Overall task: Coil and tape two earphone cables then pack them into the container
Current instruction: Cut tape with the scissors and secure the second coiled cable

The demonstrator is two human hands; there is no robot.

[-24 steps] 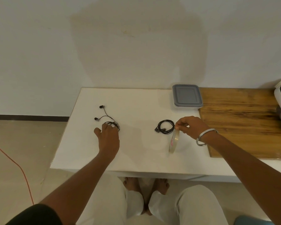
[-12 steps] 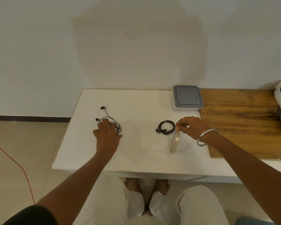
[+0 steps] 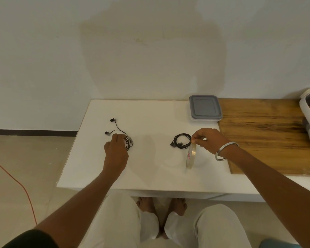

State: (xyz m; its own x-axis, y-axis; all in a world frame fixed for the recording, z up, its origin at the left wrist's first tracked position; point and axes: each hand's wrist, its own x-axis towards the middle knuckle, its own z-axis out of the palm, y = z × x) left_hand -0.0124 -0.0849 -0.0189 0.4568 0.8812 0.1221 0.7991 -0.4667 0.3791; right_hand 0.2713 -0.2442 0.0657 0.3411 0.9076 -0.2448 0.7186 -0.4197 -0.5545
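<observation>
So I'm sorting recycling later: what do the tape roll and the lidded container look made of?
The tape roll looks like clear glossy plastic film: the table shows through it, with red print inside the ring. The container seems plastic, with a matte grey lid over a paler, maybe translucent, base; the exact type isn't readable.

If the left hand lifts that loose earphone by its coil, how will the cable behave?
Probably floppy: the left earphone cable is thin, and its two buds trail off the coil, so they would likely dangle. The untaped loops under the left hand may spring apart. It looks very light.
</observation>
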